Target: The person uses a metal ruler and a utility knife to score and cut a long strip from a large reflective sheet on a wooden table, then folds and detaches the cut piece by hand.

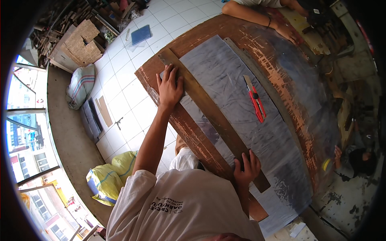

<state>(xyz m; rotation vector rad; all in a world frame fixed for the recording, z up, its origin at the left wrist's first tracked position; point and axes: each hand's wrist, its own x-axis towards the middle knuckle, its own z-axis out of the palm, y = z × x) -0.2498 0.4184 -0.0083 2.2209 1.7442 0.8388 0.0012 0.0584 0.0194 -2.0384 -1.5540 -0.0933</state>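
Note:
A long, flat brown strip point(213, 108), like a straightedge, lies slantwise over a shiny grey sheet point(225, 64). Near its far end, my left hand point(171, 86) rests with fingers spread and tips at the strip's edge. Lower down, my right hand point(246, 169) lies by the near end, its fingers stretched onto the strip. To the right of the strip, a red utility knife point(256, 100) sits on the sheet with its blade out, touched by neither hand. The undersides of both hands are hidden.
Beneath everything is a worn brown tabletop point(193, 128). Across it, another person's arm point(257, 18) leans on the far edge; a second person's hand point(337, 154) is at the right. Sacks point(112, 174), a blue square point(140, 35) and scrap wood point(76, 42) occupy the floor to the left.

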